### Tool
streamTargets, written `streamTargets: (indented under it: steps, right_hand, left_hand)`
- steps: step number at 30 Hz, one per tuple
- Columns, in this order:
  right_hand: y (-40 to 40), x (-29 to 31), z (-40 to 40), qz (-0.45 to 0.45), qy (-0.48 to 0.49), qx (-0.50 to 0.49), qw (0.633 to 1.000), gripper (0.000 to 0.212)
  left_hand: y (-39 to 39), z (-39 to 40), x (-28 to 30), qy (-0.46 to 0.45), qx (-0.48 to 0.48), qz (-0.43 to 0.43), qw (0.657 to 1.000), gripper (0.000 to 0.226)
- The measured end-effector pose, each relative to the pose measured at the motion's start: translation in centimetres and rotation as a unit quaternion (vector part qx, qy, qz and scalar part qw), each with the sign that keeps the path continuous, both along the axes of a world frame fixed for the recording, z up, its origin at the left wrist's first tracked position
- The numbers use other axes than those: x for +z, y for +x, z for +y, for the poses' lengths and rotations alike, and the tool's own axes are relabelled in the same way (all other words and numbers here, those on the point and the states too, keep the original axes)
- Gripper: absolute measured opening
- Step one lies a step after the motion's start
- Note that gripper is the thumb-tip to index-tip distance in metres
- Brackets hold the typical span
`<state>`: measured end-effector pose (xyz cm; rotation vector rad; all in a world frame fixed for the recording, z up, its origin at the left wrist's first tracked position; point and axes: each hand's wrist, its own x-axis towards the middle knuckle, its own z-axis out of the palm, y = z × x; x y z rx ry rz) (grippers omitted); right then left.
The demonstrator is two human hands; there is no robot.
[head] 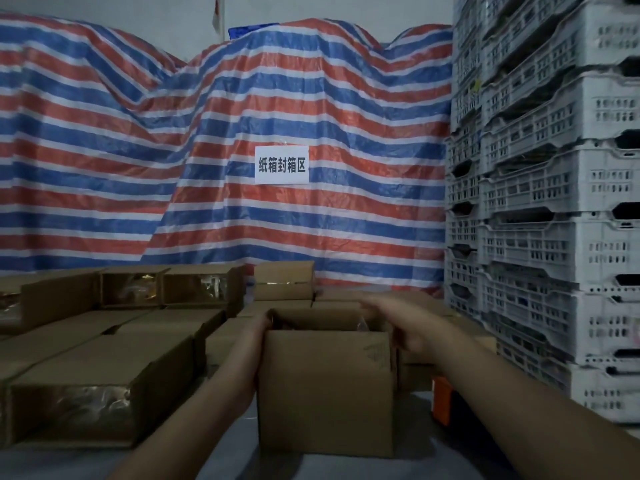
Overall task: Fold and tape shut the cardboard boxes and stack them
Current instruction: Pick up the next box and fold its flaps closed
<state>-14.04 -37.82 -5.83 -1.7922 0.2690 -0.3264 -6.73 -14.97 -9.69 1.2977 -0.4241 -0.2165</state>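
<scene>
— On the grey surface, what's up front?
— An open cardboard box (325,389); left hand (254,336) grips its left wall, right hand (394,318) reaches over the rim, grasp unclear.
— Around it?
— Taped boxes (100,386) alongside.

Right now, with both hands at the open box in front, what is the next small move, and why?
Probably fold the top flaps inward. The box is open on top, the left hand holds its left upper edge and the right hand reaches over its right rim. The boxes to the left already look taped.
</scene>
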Motion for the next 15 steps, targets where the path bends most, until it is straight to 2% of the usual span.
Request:
streamTargets:
  steps: [3,6,8,12,15]
  right_hand:
    - [-0.6,-2.7,0.5,-0.079,0.125,-0.021,0.989,0.043]
    - [-1.1,-4.4,1.3,-0.090,0.184,-0.014,0.979,0.051]
    - [-1.5,-4.7,1.9,-0.096,0.192,-0.019,0.977,0.048]
    - [-1.5,-4.5,3.3,-0.129,0.148,-0.045,0.979,0.034]
    - [-1.7,-4.4,4.1,-0.129,0.144,-0.040,0.980,0.020]
  left_hand:
    - [0.1,0.3,-0.4,0.006,-0.004,-0.009,1.000,0.035]
    - [0.3,0.3,-0.5,0.011,0.006,-0.012,1.000,0.032]
    - [0.4,0.3,-0.4,0.011,0.023,-0.013,1.000,0.025]
    - [0.4,-0.2,-0.4,0.032,0.029,-0.038,0.998,0.025]
    - [0.5,-0.4,-0.9,0.036,0.077,-0.067,0.994,0.017]
